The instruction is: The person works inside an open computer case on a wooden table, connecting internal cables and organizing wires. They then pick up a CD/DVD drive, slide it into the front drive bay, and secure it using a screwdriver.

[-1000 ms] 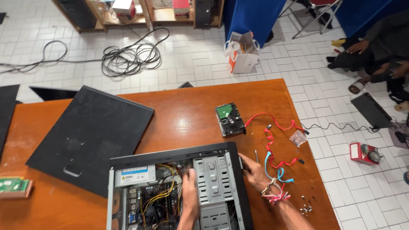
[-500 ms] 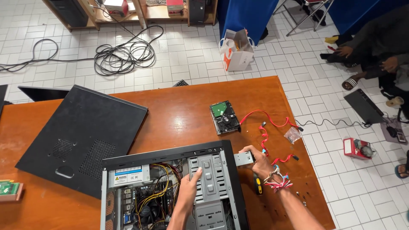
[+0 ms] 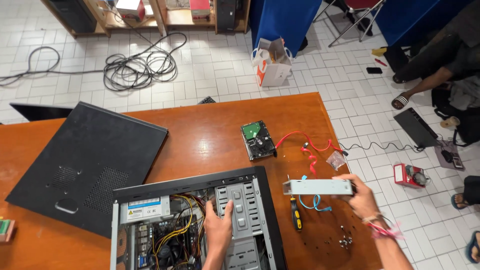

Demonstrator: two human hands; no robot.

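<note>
Open computer case [image 3: 195, 220] on wooden table [image 3: 200, 135], crammed with cables, boards, grey drive cage. Left hand [image 3: 218, 227] spread flat on cage. Right hand [image 3: 361, 197] pinching grey optical drive [image 3: 318, 187] beside case.

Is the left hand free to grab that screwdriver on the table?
Probably yes: the left hand only rests on the case's drive cage, and the screwdriver lies uncovered beside the case, nothing between.

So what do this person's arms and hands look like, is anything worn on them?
Both hands are bare, no gloves. The left hand and its forearm show no sleeve or jewellery. The right hand has bands at the wrist, red and pink, with loose frayed ends.
</note>
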